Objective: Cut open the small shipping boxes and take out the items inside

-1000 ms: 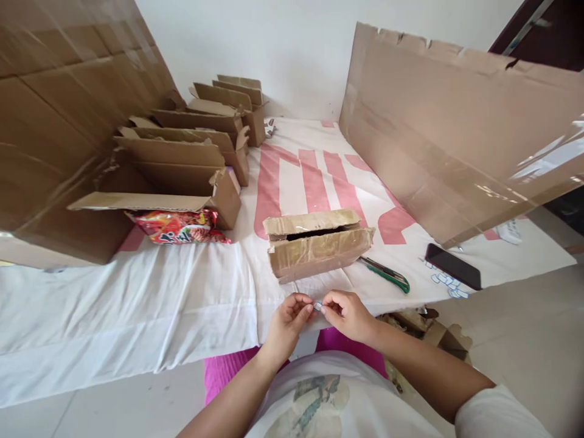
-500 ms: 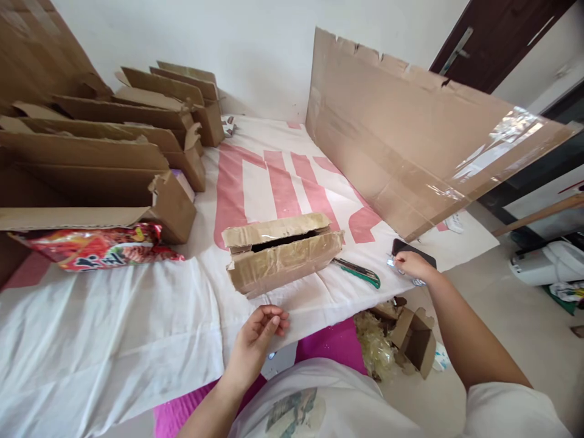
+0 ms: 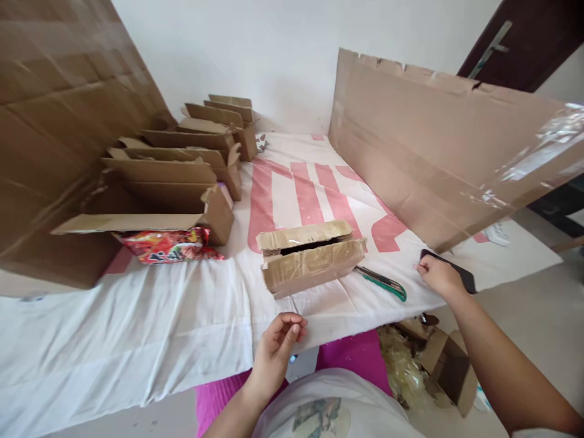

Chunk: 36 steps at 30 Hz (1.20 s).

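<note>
My left hand (image 3: 279,348) hovers at the table's front edge, palm up. Its fingers are curled in towards the thumb, and nothing shows in them. In front of it lies a small taped cardboard box (image 3: 314,263), with a dark slit between its top flaps. A green utility knife (image 3: 383,285) rests against the box's right end. Farther right, my right hand (image 3: 438,277) is closed in a pinch beside a dark smartphone (image 3: 464,278), partly covering it. What its fingertips hold, if anything, is too small to make out.
Several open cardboard boxes (image 3: 219,213) stand in a row at left, a red food packet (image 3: 164,245) against the nearest. Large cardboard panels (image 3: 424,146) rise at both sides. A white cloth (image 3: 196,328) covers the table. Below it lie an open carton (image 3: 449,368) and crumpled tape (image 3: 401,359).
The view has turned left, so everything sits farther right. My right hand has lifted slightly from the cloth; the small shiny pieces under it no longer show. My left hand keeps its curled pose.
</note>
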Tool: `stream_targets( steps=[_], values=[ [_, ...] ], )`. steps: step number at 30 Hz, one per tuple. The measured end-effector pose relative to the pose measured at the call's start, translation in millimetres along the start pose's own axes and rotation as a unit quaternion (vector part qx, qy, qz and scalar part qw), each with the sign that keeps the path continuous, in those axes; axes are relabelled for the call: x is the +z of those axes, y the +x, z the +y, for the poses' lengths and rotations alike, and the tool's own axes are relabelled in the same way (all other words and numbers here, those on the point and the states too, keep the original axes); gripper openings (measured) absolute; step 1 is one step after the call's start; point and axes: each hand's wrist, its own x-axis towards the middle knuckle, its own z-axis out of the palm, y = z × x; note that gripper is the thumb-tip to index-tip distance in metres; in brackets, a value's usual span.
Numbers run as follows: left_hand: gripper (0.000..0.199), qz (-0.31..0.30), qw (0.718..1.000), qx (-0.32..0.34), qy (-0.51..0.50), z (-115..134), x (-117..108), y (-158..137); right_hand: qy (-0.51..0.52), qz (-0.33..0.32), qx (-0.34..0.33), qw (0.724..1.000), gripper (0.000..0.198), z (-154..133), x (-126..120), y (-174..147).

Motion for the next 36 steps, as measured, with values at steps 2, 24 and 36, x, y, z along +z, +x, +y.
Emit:
stream_targets(
  steps=[2,24,36],
  values=[
    [0.036,0.072,0.995,0.062,0.023,8,-8,-2,0.076,0.053,-0.079,0.993,0.023,-20,7,-10],
    [0.068,0.114,0.969,0.211,0.053,57,-52,-18,0.494,0.107,-0.444,0.740,0.061,-130,17,-111],
    [0.023,0.105,0.857,0.340,0.373,67,-48,-27,0.229,0.128,-0.664,0.700,0.063,-171,-45,-138]
  ],
)
